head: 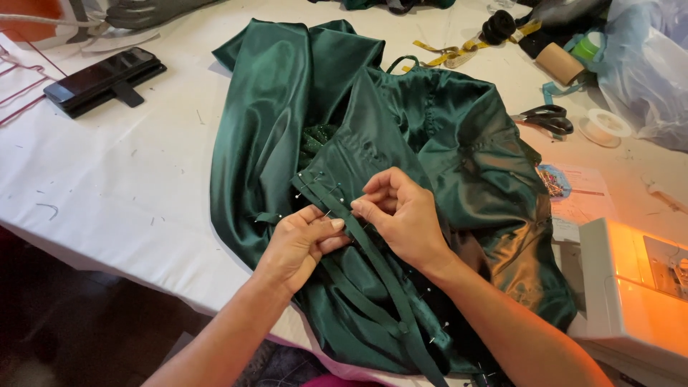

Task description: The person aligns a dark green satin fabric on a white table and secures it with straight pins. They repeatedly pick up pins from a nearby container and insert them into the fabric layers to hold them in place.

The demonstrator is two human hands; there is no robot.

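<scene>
Green satin fills the middle of the head view: a dark green garment (pixel 430 143) lies crumpled on a white table (pixel 129 179). A narrow strap (pixel 387 276) of the same cloth lies on top of it. Its long axis runs in a slant, from the upper left near the hands down to the lower right, toward the person's body.

The left hand (pixel 297 244) rests on the cloth just left of the strap. Its fingers are bent and closed, and the thumb and forefinger press the strap edge flat. The right hand (pixel 401 215) is on the other side, touching the strap from the right. Its fingertips (pixel 358 208) are pinched together over the strap. What they hold is too small to see surely; it may be a pin. Both hands meet at the same upper part of the strap, and the fingertips of the two hands nearly touch. Several pins (pixel 326 188) with small white heads already stand across the strap above the hands, and some more lower down.

Around the garment are black scissors (pixel 548 118), a yellow tape measure (pixel 459 51), a spool of clear thread (pixel 605 127) and a black phone (pixel 104 77) far to the left. A white sewing machine (pixel 631 294) stands at the right edge, lit orange.
</scene>
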